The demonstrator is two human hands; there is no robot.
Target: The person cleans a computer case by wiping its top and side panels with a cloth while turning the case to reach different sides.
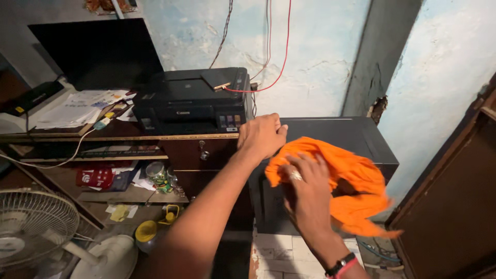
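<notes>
Right hand (305, 181): grip spread, fingers flat against orange cloth (351, 178), pressing it onto front upper edge of black cabinet (341, 129). Cloth bunched, hanging over cabinet's front face. Left hand (262, 135): grip curled shut over cabinet's top left corner, just beside cloth. Black printer (191, 101) on wooden counter (124, 137) to left, papers (77, 106) beside it. White fan (36, 227) on floor lower left. Red wire (281, 57) on wall above.

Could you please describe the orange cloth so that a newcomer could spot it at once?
Find the black printer on the wooden desk; right of it stands a tall black cabinet. The orange cloth drapes over its front under the right hand, the only bright orange thing there.
</notes>
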